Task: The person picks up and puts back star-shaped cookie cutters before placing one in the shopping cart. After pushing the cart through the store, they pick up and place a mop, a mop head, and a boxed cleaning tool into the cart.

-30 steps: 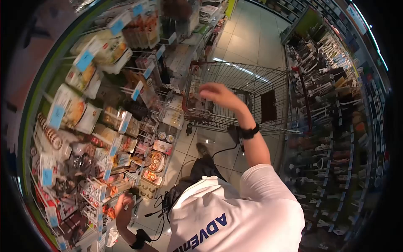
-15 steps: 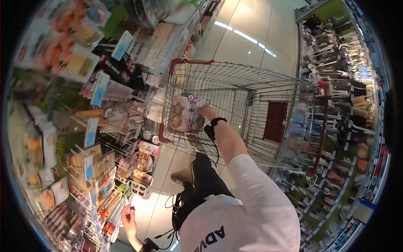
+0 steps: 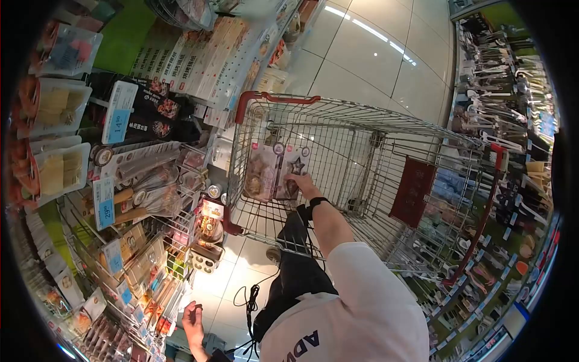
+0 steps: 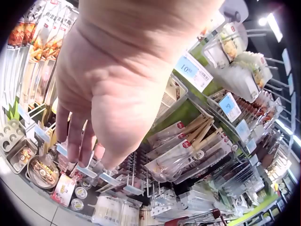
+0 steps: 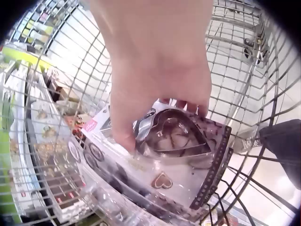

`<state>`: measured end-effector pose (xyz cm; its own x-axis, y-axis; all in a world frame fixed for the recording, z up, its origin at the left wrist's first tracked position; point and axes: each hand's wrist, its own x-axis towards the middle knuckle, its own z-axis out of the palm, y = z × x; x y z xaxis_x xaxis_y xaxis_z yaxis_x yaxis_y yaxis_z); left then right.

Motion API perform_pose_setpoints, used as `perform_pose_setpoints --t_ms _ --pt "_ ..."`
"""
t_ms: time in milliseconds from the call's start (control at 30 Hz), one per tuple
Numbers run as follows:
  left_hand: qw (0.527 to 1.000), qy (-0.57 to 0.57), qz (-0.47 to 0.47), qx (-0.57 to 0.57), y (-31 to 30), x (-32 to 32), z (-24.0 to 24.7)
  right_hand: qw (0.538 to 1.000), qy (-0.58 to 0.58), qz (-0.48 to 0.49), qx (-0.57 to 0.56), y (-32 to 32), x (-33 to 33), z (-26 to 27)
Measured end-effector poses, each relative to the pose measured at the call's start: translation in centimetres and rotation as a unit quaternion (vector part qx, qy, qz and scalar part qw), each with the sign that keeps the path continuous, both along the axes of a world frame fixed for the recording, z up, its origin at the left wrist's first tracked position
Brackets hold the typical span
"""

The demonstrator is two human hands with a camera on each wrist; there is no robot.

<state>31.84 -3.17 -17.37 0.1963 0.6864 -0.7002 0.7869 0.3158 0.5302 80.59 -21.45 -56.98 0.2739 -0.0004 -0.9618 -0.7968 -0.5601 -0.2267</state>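
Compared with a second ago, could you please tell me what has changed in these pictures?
The right hand, which was above the cart, has reached down into it and now grips a heart-shaped cutter pack. The left hand stays out to the left, away from the cart.

One price tag point(image 3: 120, 113) reads 14.90, another tag point(image 3: 104, 203) begins 29, a third tag point(image 4: 193, 71) 10, the shirt point(image 3: 359, 304) ADV

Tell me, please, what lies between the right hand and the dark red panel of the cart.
In the head view, only wire mesh lies between right hand and dark red panel, with floor showing through.
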Motion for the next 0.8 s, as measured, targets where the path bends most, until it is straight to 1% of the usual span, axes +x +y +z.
perform_pose_setpoints --t_ms 33,67,100,133,167,233,267,300,367,400,433,467,500,533,567,600,633,700,733,800 --pt "1.0 -0.003 -0.001 -0.002 0.1 0.6 0.1 0.998 -0.042 -0.012 -0.041 -0.2 -0.3 -0.9" --pt "1.0 -0.002 -0.001 -0.001 0.1 1.3 0.1 0.998 -0.041 -0.013 -0.04 -0.6 -0.2 -1.8" --pt "1.0 0.002 -0.008 -0.01 0.1 2.1 0.1 0.999 -0.047 -0.014 0.008 -1.4 0.0 -3.1" --pt "1.0 0.005 -0.014 -0.019 0.0 2.5 0.1 0.997 -0.053 -0.016 0.056 -1.0 0.7 -1.2" --pt "1.0 0.003 -0.014 -0.019 0.0 2.5 -0.2 0.997 -0.056 -0.015 0.057 -0.4 0.8 1.0" --pt "0.999 -0.024 -0.021 -0.034 -0.1 2.3 -0.9 0.986 -0.04 0.003 0.164 2.6 2.5 11.5" --pt "0.999 -0.026 -0.021 -0.033 -0.1 2.4 -1.1 0.986 -0.1 0.039 0.126 3.9 2.1 13.4" --pt "0.999 -0.022 -0.03 -0.029 -0.1 2.6 -1.2 0.986 -0.102 0.038 0.127 4.7 0.8 11.6" --pt "0.999 -0.019 -0.042 -0.024 0.0 3.5 -1.0 0.957 -0.249 0.123 0.082 5.7 -3.0 4.7" --pt "0.999 -0.023 -0.039 -0.022 0.0 4.2 -0.7 0.956 -0.253 0.121 0.083 6.5 -4.1 3.4" --pt "0.999 -0.026 -0.036 -0.021 -0.1 4.6 -0.5 0.959 -0.234 0.105 0.12 7.3 -5.3 2.3" --pt "0.999 -0.026 -0.038 -0.019 -0.2 4.7 -0.4 0.96 -0.214 0.089 0.156 8.2 -6.4 2.0" --pt "0.999 -0.024 -0.035 -0.019 -0.4 4.7 -0.4 0.96 -0.215 0.087 0.157 9.4 -7.3 2.5" --pt "0.999 -0.021 -0.033 -0.018 -0.5 4.6 -0.3 0.962 -0.225 0.142 0.06 10.7 -8.2 3.5" --pt "0.999 -0.02 -0.035 -0.017 -0.5 4.3 -0.4 0.952 -0.233 0.196 -0.037 11.5 -8.5 4.2" --pt "0.999 -0.017 -0.034 -0.02 -0.7 3.9 -0.6 0.966 -0.156 0.208 -0.006 11.9 -8.0 4.4" --pt "0.999 -0.013 -0.033 -0.023 -0.9 3.9 -0.5 0.966 -0.155 0.207 -0.005 12.2 -7.6 5.0" --pt "0.999 -0.003 -0.027 -0.026 -1.3 3.9 -0.2 0.987 -0.121 0.107 0.006 12.8 -7.3 5.7" --pt "0.999 -0.007 -0.029 -0.023 -1.5 3.7 -0.1 0.987 -0.121 0.105 0.008 13.0 -7.1 5.7" --pt "0.999 -0.013 -0.027 -0.018 -1.7 3.1 0.0 0.974 -0.178 0.133 -0.045 13.3 -6.9 6.0"
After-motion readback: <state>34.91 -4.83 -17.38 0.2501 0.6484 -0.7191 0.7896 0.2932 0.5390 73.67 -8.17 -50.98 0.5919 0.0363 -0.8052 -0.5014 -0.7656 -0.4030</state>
